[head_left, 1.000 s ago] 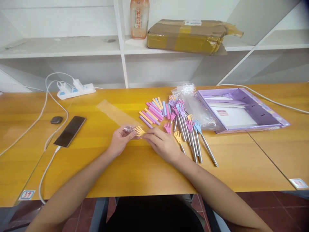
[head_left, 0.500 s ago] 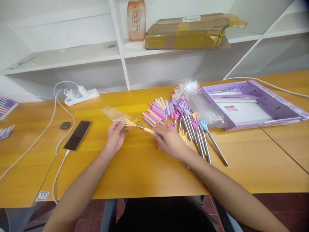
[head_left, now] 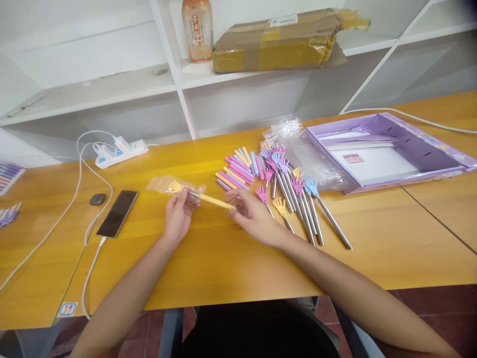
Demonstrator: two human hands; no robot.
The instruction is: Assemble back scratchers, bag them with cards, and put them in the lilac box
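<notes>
A yellow back scratcher with a hand-shaped head lies across between my two hands. Its head and metal neck are inside a clear plastic bag, while the yellow handle sticks out to the right. My left hand pinches the bag near its mouth, around the metal neck. At the other end, the thumb and fingers of my right hand hold the tip of the handle. Right of that hand lie several loose back scratchers with pink, blue, purple and yellow heads. Coloured handle sleeves are grouped behind my hands.
A purple box tray stands at the right, beside a pile of clear bags. On the left are a phone on a white cable, a small black object and a power strip. Shelves hold a bottle and a taped carton.
The back scratcher's head has gone leftward into the plastic bag. My right hand has slid to the handle's end, and my left hand now grips around the neck. The view has shifted slightly.
</notes>
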